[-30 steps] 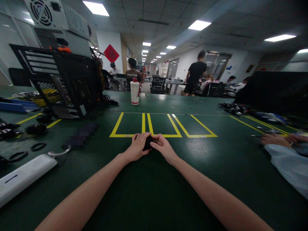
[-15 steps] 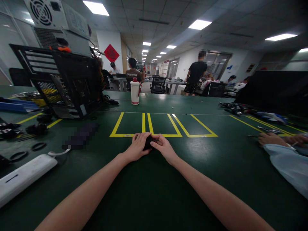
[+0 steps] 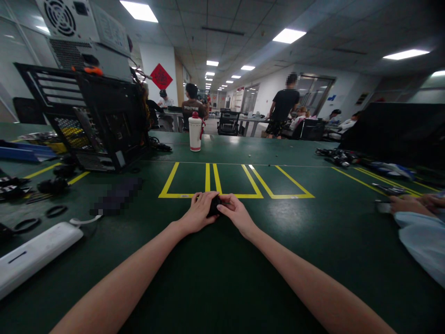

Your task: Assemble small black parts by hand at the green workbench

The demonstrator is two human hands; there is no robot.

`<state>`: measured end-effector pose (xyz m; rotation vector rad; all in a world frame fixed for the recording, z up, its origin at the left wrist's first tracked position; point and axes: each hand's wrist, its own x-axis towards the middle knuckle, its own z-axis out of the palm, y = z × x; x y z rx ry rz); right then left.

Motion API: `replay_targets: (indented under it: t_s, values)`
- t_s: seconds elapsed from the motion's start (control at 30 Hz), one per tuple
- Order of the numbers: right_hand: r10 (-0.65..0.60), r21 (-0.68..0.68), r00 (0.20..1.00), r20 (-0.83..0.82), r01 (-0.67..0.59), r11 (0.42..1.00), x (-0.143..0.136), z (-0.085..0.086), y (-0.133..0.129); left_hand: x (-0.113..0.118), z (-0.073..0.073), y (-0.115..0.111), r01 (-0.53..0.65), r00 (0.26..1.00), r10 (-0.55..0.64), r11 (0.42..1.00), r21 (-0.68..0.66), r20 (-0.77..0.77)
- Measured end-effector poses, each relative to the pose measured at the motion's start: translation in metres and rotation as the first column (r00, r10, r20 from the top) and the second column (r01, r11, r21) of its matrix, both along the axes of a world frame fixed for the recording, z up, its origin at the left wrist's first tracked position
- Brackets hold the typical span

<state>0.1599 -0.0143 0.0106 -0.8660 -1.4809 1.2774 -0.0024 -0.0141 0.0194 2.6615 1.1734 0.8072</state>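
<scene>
Between my two hands is a small black object (image 3: 213, 207), round-looking and mostly covered by fingers, so its kind cannot be made out. My left hand (image 3: 200, 213) wraps it from the left, fingers over its top and thumb low at the near side. From the right, my right hand (image 3: 235, 212) grips its edge with thumb and fingertips. Both hands rest low over the green tabletop (image 3: 222, 287), at the near edge of the yellow tape outlines (image 3: 236, 196).
On the left stand an open black computer case (image 3: 114, 125), a white power bank-like device (image 3: 38, 257) and black rings (image 3: 55, 212). A white cup (image 3: 195, 134) stands beyond the tape. At the right, a co-worker's hand (image 3: 406, 205) holds a small metallic item near scattered parts (image 3: 342, 157).
My hands and the black object look the same as before. At the right, the co-worker's hands and sleeve have shifted a little to the right.
</scene>
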Motion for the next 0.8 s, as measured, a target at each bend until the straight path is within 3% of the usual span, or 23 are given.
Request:
replay_targets:
  t_s: [0.23, 0.53, 0.8]
  values:
    - [0.082, -0.033, 0.996, 0.023, -0.082, 0.996, 0.004, 0.0, 0.002, -0.002, 0.006, -0.005, 0.02, 1.0, -0.02, 1.0, -0.014, -0.011]
    - [0.024, -0.008, 0.999, 0.048, -0.024, 1.0, 0.002, 0.002, 0.002, 0.002, -0.007, 0.004, -0.016, 1.0, 0.016, 0.999, 0.044, 0.02]
    - [0.081, 0.019, 0.997, 0.01, -0.082, 0.996, 0.002, 0.004, -0.001, -0.001, -0.004, 0.002, 0.002, 1.0, -0.002, 0.999, 0.036, 0.01]
